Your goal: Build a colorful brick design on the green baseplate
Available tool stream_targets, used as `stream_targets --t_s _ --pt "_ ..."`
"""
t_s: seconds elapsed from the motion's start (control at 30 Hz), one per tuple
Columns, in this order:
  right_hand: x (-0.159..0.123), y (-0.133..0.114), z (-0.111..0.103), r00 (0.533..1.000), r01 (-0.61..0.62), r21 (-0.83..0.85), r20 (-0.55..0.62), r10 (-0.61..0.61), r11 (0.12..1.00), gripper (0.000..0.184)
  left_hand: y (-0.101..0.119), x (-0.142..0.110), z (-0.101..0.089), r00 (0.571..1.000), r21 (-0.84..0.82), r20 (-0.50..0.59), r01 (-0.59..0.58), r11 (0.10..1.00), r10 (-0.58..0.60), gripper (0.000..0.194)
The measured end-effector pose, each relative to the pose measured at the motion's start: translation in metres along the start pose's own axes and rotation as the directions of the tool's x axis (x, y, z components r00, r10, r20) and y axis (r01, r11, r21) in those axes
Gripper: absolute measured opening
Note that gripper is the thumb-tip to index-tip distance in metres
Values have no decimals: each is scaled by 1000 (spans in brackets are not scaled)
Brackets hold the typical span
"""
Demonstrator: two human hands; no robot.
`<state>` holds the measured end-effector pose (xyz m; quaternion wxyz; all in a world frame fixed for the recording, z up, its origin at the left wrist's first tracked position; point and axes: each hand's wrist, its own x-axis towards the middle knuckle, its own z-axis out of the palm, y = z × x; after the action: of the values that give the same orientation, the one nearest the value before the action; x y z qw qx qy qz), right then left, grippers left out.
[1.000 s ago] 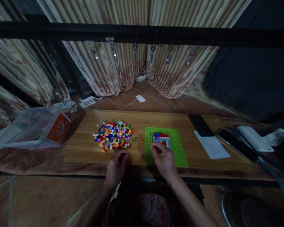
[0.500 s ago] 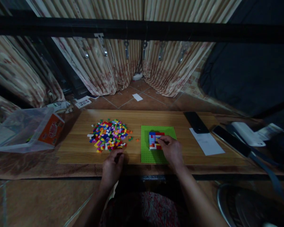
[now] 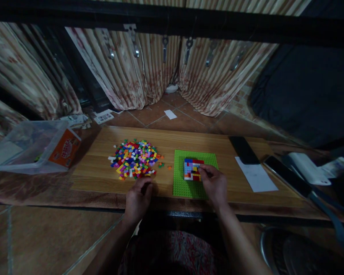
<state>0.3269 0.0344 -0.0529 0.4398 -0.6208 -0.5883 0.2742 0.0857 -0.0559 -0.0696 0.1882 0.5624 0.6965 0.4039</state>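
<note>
On the green baseplate [image 3: 180,187] sits a low block of toy bricks [image 3: 191,170] in blue, lilac, red, white and yellow. The fingertips of my right hand [image 3: 215,184] are pinched together at the block's right side. They cover part of it, and anything between them is too small to make out. My left hand [image 3: 138,198] rests at the board's front edge, just below a loose pile of small coloured bricks [image 3: 134,158]. Its fingers are curled towards the thumb, and whatever they hold, if anything, is hidden.
The wooden board [image 3: 94,160] bears the pile and the baseplate. A clear plastic box [image 3: 31,149] with an orange label stands at left. To the right lie a black phone [image 3: 244,150], white paper [image 3: 256,175] and another dark device [image 3: 286,175] with a strap.
The view has shifted a little. My right fingertips have moved slightly right across the brick block, and a yellow brick in it now shows more clearly. The left hand stays by the pile.
</note>
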Motion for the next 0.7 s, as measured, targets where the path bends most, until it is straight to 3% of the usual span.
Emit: stream_targets --t_s 0.33,0.5,0.7 --pt "2 6 10 990 -48 -143 -136 28 989 36 -5 -2 2 1000 9 -2 4 1000 -4 17" --pt "2 12 14 985 -119 -149 -142 98 982 39 -6 -2 3 1000 -7 2 -2 1000 2 17" --pt "5 19 14 994 -73 -132 -92 61 989 40 -2 -3 1 999 -32 23 33 999 -33 16"
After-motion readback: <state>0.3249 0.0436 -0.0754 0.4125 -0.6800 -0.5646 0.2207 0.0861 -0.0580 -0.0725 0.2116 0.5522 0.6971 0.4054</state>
